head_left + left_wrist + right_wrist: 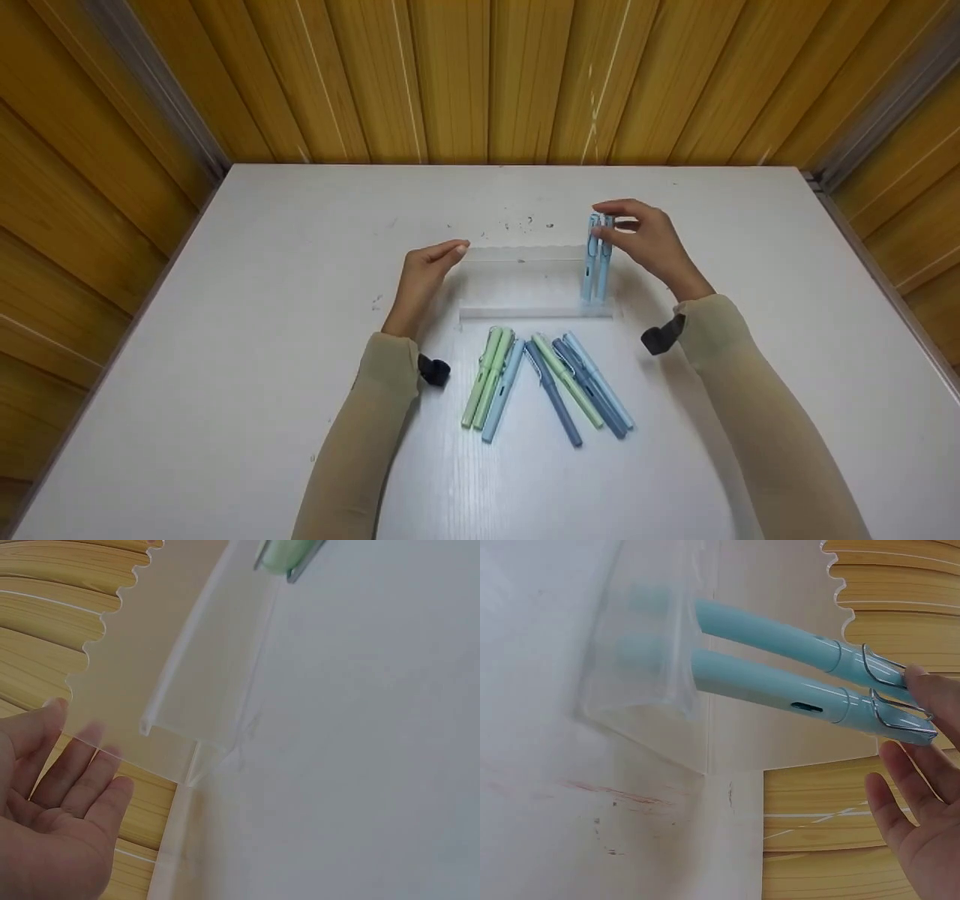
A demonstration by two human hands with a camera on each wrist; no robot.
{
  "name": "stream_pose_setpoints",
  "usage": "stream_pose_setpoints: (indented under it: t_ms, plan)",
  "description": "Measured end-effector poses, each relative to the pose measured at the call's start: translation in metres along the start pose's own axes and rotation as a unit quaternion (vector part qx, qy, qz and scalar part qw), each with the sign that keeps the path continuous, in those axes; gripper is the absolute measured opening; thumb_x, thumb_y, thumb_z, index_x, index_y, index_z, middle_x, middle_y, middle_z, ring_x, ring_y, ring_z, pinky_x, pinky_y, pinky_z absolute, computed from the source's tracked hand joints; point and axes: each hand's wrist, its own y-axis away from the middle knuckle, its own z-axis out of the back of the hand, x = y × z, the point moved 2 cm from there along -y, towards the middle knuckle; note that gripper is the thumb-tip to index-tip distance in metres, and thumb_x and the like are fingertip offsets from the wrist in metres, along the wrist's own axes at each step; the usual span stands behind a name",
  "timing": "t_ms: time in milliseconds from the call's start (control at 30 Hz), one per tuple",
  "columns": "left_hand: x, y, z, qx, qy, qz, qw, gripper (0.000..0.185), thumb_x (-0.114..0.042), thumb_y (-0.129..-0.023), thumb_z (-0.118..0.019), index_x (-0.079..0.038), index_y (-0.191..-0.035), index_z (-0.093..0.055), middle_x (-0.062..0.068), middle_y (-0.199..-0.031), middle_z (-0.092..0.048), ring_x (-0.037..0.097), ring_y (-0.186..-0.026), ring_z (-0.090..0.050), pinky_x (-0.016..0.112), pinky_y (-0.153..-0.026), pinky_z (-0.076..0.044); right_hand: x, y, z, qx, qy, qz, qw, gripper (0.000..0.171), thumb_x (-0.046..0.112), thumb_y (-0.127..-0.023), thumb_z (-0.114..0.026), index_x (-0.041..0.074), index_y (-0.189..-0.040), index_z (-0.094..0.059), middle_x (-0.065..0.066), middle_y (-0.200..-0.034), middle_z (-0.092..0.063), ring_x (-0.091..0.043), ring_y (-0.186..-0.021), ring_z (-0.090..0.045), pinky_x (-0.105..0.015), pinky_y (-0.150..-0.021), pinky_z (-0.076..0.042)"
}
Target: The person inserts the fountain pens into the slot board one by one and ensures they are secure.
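Right hand (649, 236) pinches two light-blue capped pens (765, 690) near their tops, upright in the right end of a clear scalloped-back plastic stand (525, 312); left hand (427, 274) pinches its left edge, likely steadying it. Loose green and blue pens (550, 386) lie within reach on the white counter (225, 375).

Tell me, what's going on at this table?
A person is handling slim pens at a white table. Their right hand holds two light blue pens with metal clips upright by their clip ends, the lower ends behind the front lip of a clear plastic stand with a wavy top edge, at its right end. Their left hand pinches the stand's upper left corner. Loose green, light blue and dark blue pens lie in front of the stand.
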Motion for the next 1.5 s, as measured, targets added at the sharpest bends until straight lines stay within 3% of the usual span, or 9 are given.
stream_pose_setpoints:
  t_ms: [333,700,833,1100,1500]
  plan:
    - [-0.002,0.001,0.001,-0.001,-0.007,-0.007,0.9999,0.03,-0.031,-0.092,-0.066,-0.013,-0.116,-0.071,0.003,-0.123,-0.067,0.016,-0.123,-0.057,0.034,-0.106,-0.043,0.001,0.009,0.006,-0.045,-0.004,0.041,0.998,0.046,0.026,-0.09,-0.069,0.011,-0.131,-0.058,-0.008,-0.133,-0.058,-0.024,-0.122,-0.052,-0.045,-0.108,-0.041]
    - [-0.002,0.001,0.002,0.007,0.006,-0.022,0.9997,0.029,-0.03,-0.092,-0.066,-0.014,-0.116,-0.071,0.002,-0.124,-0.066,0.016,-0.124,-0.056,0.035,-0.107,-0.042,0.008,0.022,0.017,-0.119,0.006,0.085,0.989,0.034,0.024,-0.091,-0.068,0.008,-0.121,-0.065,-0.01,-0.119,-0.065,-0.005,-0.105,-0.058,-0.016,-0.095,-0.047]
    - [-0.006,0.001,0.001,0.006,0.005,-0.019,0.9998,0.029,-0.03,-0.092,-0.066,-0.013,-0.115,-0.071,0.004,-0.124,-0.067,0.017,-0.124,-0.056,0.036,-0.107,-0.043,0.014,0.029,0.02,-0.092,0.011,0.073,0.993,0.035,0.027,-0.092,-0.066,0.011,-0.123,-0.064,-0.01,-0.116,-0.066,0.0,-0.1,-0.058,-0.012,-0.091,-0.047]
    - [0.002,-0.003,-0.002,0.006,-0.007,-0.014,0.9998,0.029,-0.033,-0.091,-0.066,-0.016,-0.114,-0.072,0.0,-0.124,-0.067,0.015,-0.123,-0.056,0.035,-0.107,-0.043,0.017,0.049,0.017,-0.014,0.032,0.057,0.998,0.038,0.034,-0.091,-0.067,0.011,-0.12,-0.067,-0.008,-0.109,-0.069,0.0,-0.092,-0.06,-0.008,-0.082,-0.048]
    - [-0.001,-0.002,0.0,0.0,-0.011,-0.015,0.9998,0.028,-0.032,-0.092,-0.066,-0.015,-0.114,-0.072,0.001,-0.124,-0.067,0.016,-0.123,-0.056,0.036,-0.107,-0.043,0.016,0.067,-0.008,0.099,0.056,0.057,0.992,0.026,0.021,-0.089,-0.07,0.009,-0.111,-0.072,-0.005,-0.103,-0.072,-0.011,-0.086,-0.062,-0.013,-0.077,-0.051]
